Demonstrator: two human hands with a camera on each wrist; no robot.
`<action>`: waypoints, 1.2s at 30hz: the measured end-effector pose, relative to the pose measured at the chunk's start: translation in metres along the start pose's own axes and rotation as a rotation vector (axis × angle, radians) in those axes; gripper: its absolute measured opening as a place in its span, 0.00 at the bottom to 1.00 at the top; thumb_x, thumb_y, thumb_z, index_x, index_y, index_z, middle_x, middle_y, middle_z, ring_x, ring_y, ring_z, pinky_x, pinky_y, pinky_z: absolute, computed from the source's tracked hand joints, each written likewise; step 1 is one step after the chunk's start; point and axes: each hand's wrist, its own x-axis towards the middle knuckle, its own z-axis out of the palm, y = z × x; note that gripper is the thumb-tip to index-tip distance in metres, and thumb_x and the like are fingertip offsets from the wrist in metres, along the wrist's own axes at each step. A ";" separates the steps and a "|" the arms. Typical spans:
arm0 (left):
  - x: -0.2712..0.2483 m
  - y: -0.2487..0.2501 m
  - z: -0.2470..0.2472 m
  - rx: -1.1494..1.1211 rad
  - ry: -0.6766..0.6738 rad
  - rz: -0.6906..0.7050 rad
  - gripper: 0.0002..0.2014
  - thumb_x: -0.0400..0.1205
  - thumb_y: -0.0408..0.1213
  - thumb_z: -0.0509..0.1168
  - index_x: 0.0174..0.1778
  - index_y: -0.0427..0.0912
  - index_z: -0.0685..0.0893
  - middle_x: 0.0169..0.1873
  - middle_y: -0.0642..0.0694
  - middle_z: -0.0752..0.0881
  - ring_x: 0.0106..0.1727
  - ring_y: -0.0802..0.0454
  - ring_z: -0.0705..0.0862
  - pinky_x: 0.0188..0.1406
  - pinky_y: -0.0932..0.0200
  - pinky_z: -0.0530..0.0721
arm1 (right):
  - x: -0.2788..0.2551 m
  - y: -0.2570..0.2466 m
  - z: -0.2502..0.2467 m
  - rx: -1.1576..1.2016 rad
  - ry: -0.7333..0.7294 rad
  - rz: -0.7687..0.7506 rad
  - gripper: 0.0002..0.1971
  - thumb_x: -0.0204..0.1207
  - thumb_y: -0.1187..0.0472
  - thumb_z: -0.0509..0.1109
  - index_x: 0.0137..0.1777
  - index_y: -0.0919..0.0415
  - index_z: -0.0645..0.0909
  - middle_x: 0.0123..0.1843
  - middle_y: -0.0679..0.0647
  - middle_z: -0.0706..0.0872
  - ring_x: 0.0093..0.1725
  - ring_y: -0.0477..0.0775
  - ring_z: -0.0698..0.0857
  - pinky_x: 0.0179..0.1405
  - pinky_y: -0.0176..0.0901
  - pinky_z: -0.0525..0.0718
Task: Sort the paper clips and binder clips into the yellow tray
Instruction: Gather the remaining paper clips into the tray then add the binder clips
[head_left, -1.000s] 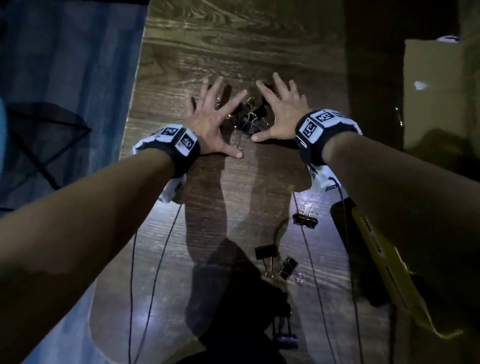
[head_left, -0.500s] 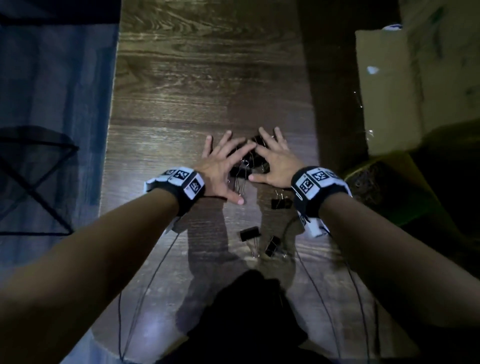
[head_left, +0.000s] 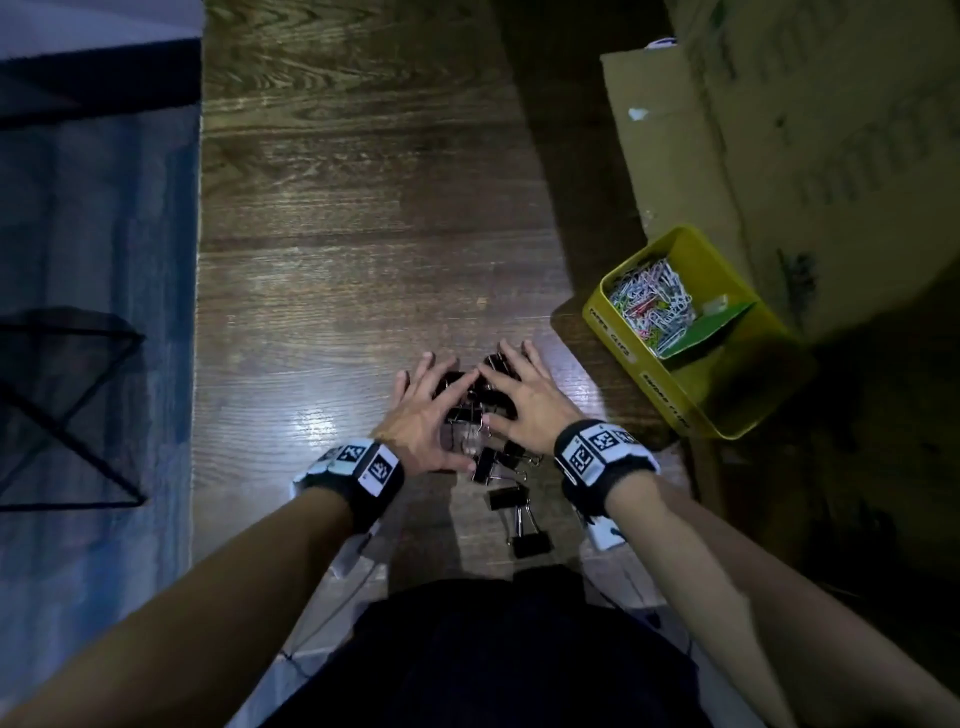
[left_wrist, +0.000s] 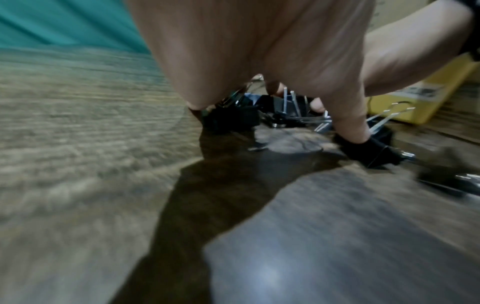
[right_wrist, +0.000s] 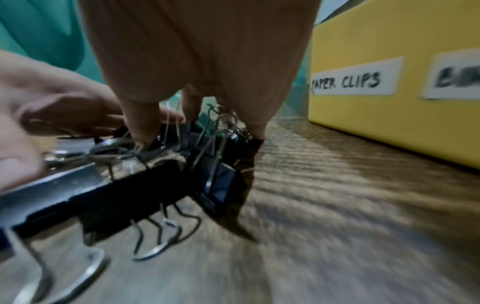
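A pile of black binder clips (head_left: 467, 400) lies on the wooden table (head_left: 337, 260). My left hand (head_left: 423, 415) and right hand (head_left: 527, 397) lie palm down on either side of the pile, fingers spread and straight, fingertips touching the clips. The wrist views show the clips between the fingertips (left_wrist: 231, 117) (right_wrist: 145, 191). A few loose binder clips (head_left: 514, 501) lie just nearer to me. The yellow tray (head_left: 670, 395) stands to the right; its far compartment holds coloured paper clips (head_left: 652, 306). A label on its wall reads "PAPER CLIPS" (right_wrist: 348, 82).
A large cardboard box (head_left: 779, 156) stands behind the tray at the right. The table's left edge runs beside a blue floor (head_left: 93, 234) with a black wire frame (head_left: 67, 415). Thin cables trail from my wrists toward my dark-clothed body (head_left: 493, 649).
Both hands have drawn toward me and closer together, dragging the pile up to the loose clips. The head view has shifted, bringing the yellow tray fully into sight.
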 end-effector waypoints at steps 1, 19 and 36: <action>-0.005 0.005 0.003 0.000 -0.016 0.003 0.58 0.63 0.61 0.75 0.80 0.58 0.42 0.82 0.47 0.44 0.81 0.44 0.34 0.77 0.35 0.36 | -0.005 0.001 0.002 -0.004 0.006 -0.009 0.35 0.78 0.49 0.68 0.82 0.47 0.57 0.86 0.52 0.42 0.83 0.59 0.35 0.82 0.61 0.48; -0.046 0.074 0.036 0.469 -0.100 0.283 0.22 0.84 0.47 0.55 0.75 0.49 0.63 0.71 0.42 0.73 0.72 0.43 0.68 0.66 0.40 0.71 | -0.055 0.019 -0.028 0.371 0.424 0.093 0.12 0.70 0.60 0.70 0.48 0.48 0.71 0.52 0.52 0.77 0.46 0.52 0.78 0.50 0.51 0.80; -0.045 0.055 0.032 -0.082 0.138 -0.004 0.15 0.77 0.34 0.67 0.58 0.52 0.82 0.63 0.52 0.79 0.60 0.51 0.69 0.61 0.57 0.69 | -0.080 0.029 0.011 0.082 0.157 0.226 0.19 0.78 0.57 0.70 0.67 0.56 0.73 0.56 0.60 0.84 0.48 0.57 0.83 0.49 0.45 0.84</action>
